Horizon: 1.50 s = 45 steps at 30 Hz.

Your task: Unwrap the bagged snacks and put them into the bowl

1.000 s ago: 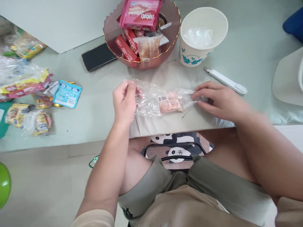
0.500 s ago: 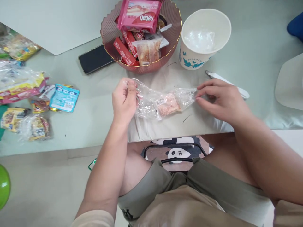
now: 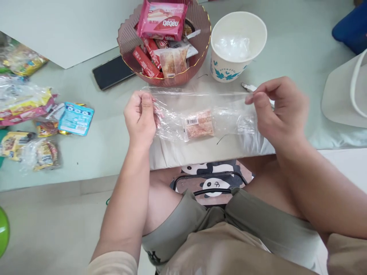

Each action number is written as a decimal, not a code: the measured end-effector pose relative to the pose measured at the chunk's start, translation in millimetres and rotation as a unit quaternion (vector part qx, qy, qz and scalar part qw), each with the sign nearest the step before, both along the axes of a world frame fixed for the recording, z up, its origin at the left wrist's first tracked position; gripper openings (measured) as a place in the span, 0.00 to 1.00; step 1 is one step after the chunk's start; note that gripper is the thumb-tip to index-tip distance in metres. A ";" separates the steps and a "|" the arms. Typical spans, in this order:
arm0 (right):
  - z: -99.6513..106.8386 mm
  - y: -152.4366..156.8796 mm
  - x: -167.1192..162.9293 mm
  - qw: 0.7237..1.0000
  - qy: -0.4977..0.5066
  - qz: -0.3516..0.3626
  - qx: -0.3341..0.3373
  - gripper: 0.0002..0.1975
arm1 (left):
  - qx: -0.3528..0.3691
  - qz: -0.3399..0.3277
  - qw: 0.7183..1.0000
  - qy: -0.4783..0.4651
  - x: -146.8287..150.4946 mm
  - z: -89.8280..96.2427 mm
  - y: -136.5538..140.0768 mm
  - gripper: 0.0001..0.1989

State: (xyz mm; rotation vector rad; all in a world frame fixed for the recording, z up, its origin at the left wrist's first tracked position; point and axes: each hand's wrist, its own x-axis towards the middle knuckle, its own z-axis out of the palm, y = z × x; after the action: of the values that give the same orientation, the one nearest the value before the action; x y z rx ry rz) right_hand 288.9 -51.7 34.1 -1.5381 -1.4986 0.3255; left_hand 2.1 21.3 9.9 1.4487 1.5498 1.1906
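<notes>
A clear plastic bag is stretched between my two hands over the table's front edge. My left hand is closed round one end of it, thumb on top. At the other end, my right hand pinches the bag's upper edge between thumb and fingers. In the middle of the bag shows a small wrapped snack, brownish-pink with a barcode label; whether it lies inside or beneath the film is hard to tell.
Behind my hands stand a pink ribbed bowl of packaged snacks and a white paper tub holding clear plastic. A black phone lies left of the bowl. Snack packets cover the left side; a white container stands right.
My hands have moved apart, the right one going right and up. The bunched bag is now pulled out wide, its top edge taut. The view has shifted slightly.
</notes>
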 end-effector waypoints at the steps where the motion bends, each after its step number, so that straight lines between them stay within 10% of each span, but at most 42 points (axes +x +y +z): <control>1: 1.2 0.4 0.2 1.000 0.022 -0.005 -0.018 0.05 | 0.001 0.002 1.000 0.002 -0.9 0.1 0.7 0.31; 16: -25.7 37.6 39.0 0.889 0.431 0.003 -0.155 0.15 | -0.092 -0.008 0.995 -0.024 -1.9 3.3 6.8 0.23; 21: -35.8 36.7 38.1 0.936 0.333 -0.047 -0.108 0.09 | -0.045 0.045 0.998 0.006 -10.5 -3.6 15.4 0.17; 26: -10.9 12.6 11.8 0.990 0.044 -0.077 0.112 0.06 | 0.141 0.092 0.978 0.121 -3.4 12.2 -1.3 0.10; 32: -14.2 5.1 -9.2 0.960 -0.222 0.150 -0.084 0.20 | 0.131 -0.190 0.933 0.276 18.4 2.4 -25.5 0.15; 36: -24.5 8.1 -5.5 0.943 -0.274 0.147 -0.118 0.20 | 0.081 -0.203 0.926 0.308 21.6 -5.0 -23.8 0.24; 45: -4.2 -3.5 -11.8 0.958 -0.257 0.117 -0.046 0.11 | 0.114 -0.177 0.940 0.268 10.7 13.1 -33.1 0.04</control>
State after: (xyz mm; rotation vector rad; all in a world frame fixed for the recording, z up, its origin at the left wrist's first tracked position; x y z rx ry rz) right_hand 277.1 -55.3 29.9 -1.5961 -2.1067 0.1329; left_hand 12.7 -11.7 23.1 2.2364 1.4203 0.8142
